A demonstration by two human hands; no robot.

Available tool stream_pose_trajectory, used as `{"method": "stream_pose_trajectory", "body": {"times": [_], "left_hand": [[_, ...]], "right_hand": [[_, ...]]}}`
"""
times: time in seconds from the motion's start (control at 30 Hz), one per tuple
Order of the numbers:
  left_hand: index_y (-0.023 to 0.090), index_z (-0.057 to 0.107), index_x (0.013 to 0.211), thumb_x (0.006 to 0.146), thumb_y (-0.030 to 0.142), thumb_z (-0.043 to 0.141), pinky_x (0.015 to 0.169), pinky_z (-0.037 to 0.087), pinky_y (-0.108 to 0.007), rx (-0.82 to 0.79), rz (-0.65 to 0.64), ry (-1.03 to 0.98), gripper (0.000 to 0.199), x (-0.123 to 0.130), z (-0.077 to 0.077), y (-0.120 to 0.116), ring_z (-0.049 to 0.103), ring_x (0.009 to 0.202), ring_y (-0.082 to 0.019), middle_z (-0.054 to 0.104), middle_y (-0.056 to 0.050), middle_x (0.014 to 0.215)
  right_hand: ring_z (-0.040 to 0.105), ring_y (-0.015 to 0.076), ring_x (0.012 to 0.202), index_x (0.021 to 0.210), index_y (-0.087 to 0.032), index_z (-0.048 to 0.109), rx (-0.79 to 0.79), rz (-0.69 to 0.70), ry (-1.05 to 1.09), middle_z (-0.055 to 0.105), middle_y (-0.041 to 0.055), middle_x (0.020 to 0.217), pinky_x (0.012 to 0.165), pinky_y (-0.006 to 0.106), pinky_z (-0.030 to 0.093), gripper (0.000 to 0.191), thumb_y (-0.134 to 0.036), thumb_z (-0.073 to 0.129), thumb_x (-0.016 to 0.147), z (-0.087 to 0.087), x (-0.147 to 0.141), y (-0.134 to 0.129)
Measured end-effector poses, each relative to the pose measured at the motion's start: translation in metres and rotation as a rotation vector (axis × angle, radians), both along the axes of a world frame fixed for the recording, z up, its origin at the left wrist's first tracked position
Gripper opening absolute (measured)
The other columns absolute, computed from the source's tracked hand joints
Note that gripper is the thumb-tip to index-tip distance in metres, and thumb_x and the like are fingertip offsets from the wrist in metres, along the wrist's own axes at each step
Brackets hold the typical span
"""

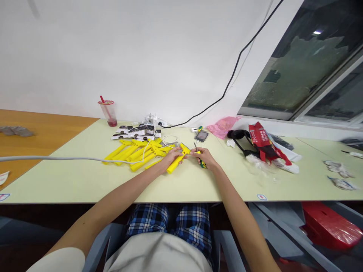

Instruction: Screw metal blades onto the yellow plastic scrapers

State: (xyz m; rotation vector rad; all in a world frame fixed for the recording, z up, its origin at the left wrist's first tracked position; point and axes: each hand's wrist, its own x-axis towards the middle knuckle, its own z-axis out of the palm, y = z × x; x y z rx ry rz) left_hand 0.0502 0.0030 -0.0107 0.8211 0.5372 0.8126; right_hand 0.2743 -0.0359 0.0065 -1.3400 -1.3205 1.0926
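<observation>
My left hand (pixel 172 155) is closed around a yellow T-shaped scraper (pixel 175 164), its thick handle angled toward me and its head away from me. In my right hand (pixel 207 156) is a screwdriver (pixel 202 164) with a green and yellow handle; its metal shaft points up and away. The fingertips of my right hand are close to the scraper's head, but I cannot tell whether they touch it. Left of my hands lies a pile of similar yellow scrapers (pixel 138 151), partly overlapping one another.
Behind the pile are black-and-white boxes (pixel 138 131), a power strip with chargers (pixel 151 120) and white cable. A drink cup (pixel 109 113) stands at back left. A pink bag (pixel 222 127), black headphones (pixel 239 136) and a red packet (pixel 259 139) lie right. A grey cable (pixel 70 158) crosses the left.
</observation>
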Motion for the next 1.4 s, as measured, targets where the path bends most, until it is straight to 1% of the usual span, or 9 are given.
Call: {"method": "stream_pose_trajectory", "body": {"times": [0.17,0.37,0.77,0.9,1.07,1.4], "left_hand": [[0.021,0.056,0.116,0.068,0.009,0.082,0.048,0.045,-0.021,-0.001,0.0,-0.003,0.056,0.0,-0.001,0.001,0.083,0.093,-0.027,0.079,-0.015,0.121],[0.02,0.058,0.119,0.07,0.008,0.08,0.046,0.044,-0.022,0.009,-0.012,0.014,0.055,0.0,0.002,-0.001,0.083,0.094,-0.026,0.078,-0.016,0.126],[0.02,0.056,0.121,0.07,0.007,0.08,0.046,0.045,-0.022,0.0,-0.017,0.016,0.057,0.001,0.004,-0.002,0.083,0.093,-0.026,0.078,-0.016,0.125],[0.02,0.055,0.119,0.069,0.007,0.079,0.045,0.044,-0.021,-0.009,-0.004,0.021,0.057,0.001,0.006,-0.004,0.083,0.093,-0.026,0.078,-0.017,0.125],[0.019,0.055,0.119,0.07,0.007,0.078,0.045,0.045,-0.021,-0.009,-0.008,0.033,0.056,0.0,0.011,-0.008,0.083,0.093,-0.025,0.078,-0.017,0.124],[0.02,0.057,0.118,0.068,0.006,0.078,0.045,0.045,-0.021,-0.023,0.013,0.034,0.055,0.001,0.013,-0.009,0.083,0.093,-0.025,0.078,-0.015,0.123]], "right_hand": [[0.04,0.0076,0.048,0.085,-0.02,0.074,-0.004,-0.018,-0.007,0.053,-0.0069,0.059,0.041,0.022,0.041,0.057,-0.062,0.102,0.058,0.0,-0.001,0.0],[0.041,0.0081,0.048,0.085,-0.021,0.073,-0.012,-0.016,-0.018,0.051,-0.007,0.057,0.042,0.022,0.041,0.058,-0.065,0.101,0.06,-0.001,0.0,0.001],[0.041,0.0074,0.049,0.083,-0.02,0.075,0.003,0.0,0.006,0.054,-0.0059,0.061,0.04,0.021,0.042,0.059,-0.066,0.103,0.058,0.001,-0.001,0.0],[0.041,0.0078,0.048,0.084,-0.019,0.076,-0.003,0.013,0.001,0.052,-0.0064,0.058,0.04,0.021,0.042,0.059,-0.066,0.102,0.059,0.001,0.0,-0.001],[0.041,0.0077,0.048,0.084,-0.019,0.076,0.001,0.004,0.01,0.054,-0.006,0.059,0.04,0.022,0.042,0.06,-0.066,0.102,0.059,0.002,-0.001,-0.001],[0.04,0.0073,0.048,0.087,-0.019,0.074,-0.008,0.02,0.006,0.052,-0.0077,0.057,0.042,0.021,0.04,0.058,-0.064,0.101,0.062,-0.003,0.0,0.001]]}}
